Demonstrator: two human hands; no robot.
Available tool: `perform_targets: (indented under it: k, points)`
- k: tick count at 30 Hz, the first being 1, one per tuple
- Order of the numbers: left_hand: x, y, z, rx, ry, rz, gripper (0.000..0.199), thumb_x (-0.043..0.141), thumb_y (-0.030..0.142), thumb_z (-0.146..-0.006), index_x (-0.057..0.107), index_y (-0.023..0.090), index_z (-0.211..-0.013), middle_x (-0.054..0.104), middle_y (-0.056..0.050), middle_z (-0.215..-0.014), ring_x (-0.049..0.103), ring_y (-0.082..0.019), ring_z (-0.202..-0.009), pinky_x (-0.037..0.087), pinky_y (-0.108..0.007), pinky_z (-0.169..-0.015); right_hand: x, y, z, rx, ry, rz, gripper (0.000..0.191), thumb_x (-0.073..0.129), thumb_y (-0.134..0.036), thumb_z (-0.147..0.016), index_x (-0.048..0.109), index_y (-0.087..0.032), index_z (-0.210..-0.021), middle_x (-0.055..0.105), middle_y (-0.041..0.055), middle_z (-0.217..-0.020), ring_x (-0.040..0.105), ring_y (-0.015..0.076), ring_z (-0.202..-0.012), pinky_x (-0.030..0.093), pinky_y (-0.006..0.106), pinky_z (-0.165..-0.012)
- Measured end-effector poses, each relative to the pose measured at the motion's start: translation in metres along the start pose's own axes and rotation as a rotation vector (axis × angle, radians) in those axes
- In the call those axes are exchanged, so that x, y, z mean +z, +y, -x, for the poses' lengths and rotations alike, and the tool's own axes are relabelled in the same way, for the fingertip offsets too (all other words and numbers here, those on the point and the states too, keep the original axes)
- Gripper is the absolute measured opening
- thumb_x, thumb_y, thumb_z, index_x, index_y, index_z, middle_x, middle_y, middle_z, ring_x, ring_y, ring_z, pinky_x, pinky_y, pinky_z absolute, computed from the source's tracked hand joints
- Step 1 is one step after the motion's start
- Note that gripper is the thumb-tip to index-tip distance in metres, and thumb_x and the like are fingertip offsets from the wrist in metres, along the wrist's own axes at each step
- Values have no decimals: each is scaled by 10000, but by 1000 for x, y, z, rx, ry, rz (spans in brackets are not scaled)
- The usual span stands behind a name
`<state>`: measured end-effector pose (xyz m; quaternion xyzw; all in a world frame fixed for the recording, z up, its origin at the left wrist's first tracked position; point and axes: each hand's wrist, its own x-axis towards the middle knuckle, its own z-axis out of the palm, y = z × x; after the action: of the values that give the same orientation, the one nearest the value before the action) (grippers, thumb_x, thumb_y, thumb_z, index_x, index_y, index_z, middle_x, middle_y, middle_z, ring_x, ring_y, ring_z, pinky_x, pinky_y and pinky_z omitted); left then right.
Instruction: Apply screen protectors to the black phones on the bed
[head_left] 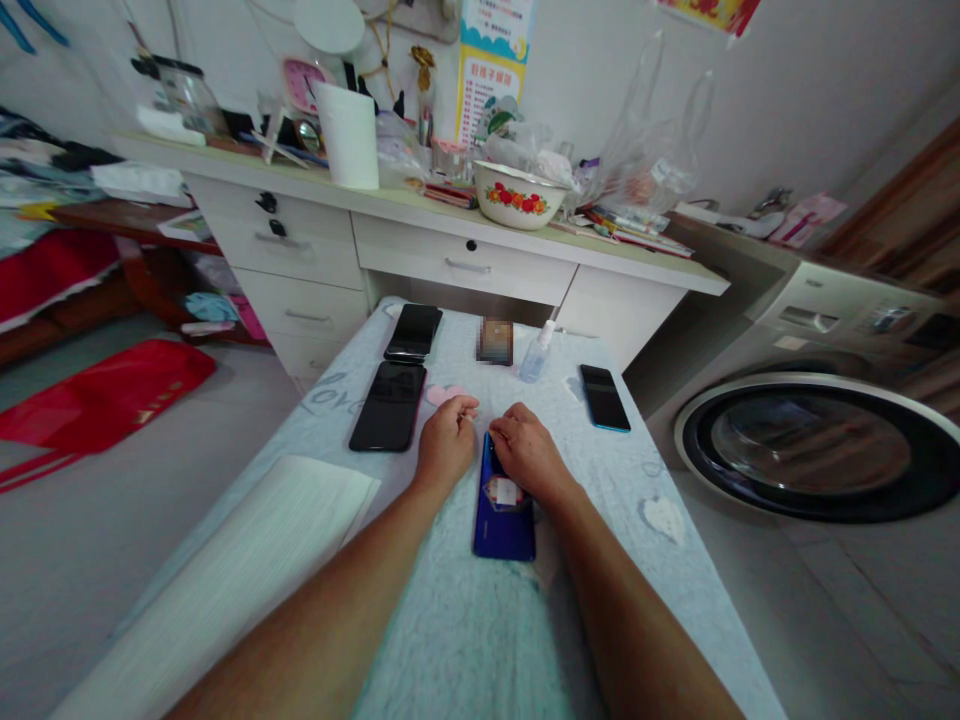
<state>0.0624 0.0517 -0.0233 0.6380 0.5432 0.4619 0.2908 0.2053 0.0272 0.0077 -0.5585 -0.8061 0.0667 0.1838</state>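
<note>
A blue smartphone point(504, 530) lies back side up on the cloth-covered table point(465, 630), a sticker on its back. My right hand point(531, 455) rests over its upper right part, fingers bent and pressed together near the camera corner; what they pinch, if anything, is hidden. Just left of that phone is my left hand point(448, 442), its fingers curled with the fingertips together, and anything in them is too small to name. Left of it lies a black-screened phone point(388, 406), with another dark phone point(412, 332) behind. A clear spray bottle point(536, 355) stands beyond my hands.
A phone with a blue edge point(604, 398) lies at the table's right side. Near the back is a blurred brown item point(495, 342). A pale folded sheet point(225, 590) covers the left edge. A white drawer desk point(465, 262) stands behind, a washing machine point(810, 400) to the right.
</note>
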Motion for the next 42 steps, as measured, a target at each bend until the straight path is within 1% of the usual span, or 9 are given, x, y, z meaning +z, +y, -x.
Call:
perform_targets:
  k: [4,11,17,21,26,31,38,42]
  points:
    - [0,-1,0,4,-4,1,257,446,125,-814,630,171,-989,702,-70,-978,650,-185,-912,499,-315,-823,-3,-1,4,-6,-23,-24,226,481,-170,-924,701,-147,-881,565,66,-890,538,139,-867,408,226,-802]
    - [0,-5,1,7,-11,18,251,451,135,-819,625,169,-997,702,-66,-942,656,-180,-896,505,-306,-807,1,3,7,-29,-13,-60,216,507,-151,-905,721,-176,-923,575,51,-884,554,128,-834,420,214,-766]
    - [0,-4,1,2,-10,19,246,454,137,-815,630,170,-984,704,-68,-947,656,-184,-905,506,-308,-810,2,5,8,-65,-11,-117,244,511,-92,-864,731,-186,-912,585,48,-901,563,122,-818,430,209,-755]
    - [0,-4,1,3,-15,10,249,452,134,-812,632,172,-981,703,-65,-943,655,-182,-903,506,-303,-809,4,5,6,-30,27,-116,266,497,-93,-865,730,-195,-941,592,50,-907,562,129,-830,426,204,-764]
    - [0,-4,1,9,-27,-4,246,448,134,-816,631,175,-975,701,-60,-945,652,-174,-900,504,-291,-806,8,5,3,30,50,-61,257,484,-120,-888,728,-175,-946,588,63,-903,559,137,-836,417,208,-772]
    - [0,-4,1,21,-29,-5,236,455,135,-815,633,179,-964,701,-53,-938,651,-170,-894,505,-288,-802,5,3,4,46,24,-19,260,472,-134,-900,724,-178,-943,591,67,-908,554,138,-833,412,210,-769]
    - [1,-4,2,29,-26,-21,237,460,135,-818,636,184,-970,703,-48,-932,649,-166,-884,504,-282,-789,-4,0,9,-22,-52,-39,252,474,-115,-886,714,-164,-944,586,62,-917,560,131,-849,420,219,-793]
    - [0,-2,2,19,-30,-19,227,464,138,-818,636,178,-961,703,-51,-927,648,-166,-867,499,-282,-780,-2,0,9,-24,-38,-64,243,478,-105,-878,713,-157,-914,583,57,-900,563,127,-850,418,213,-795]
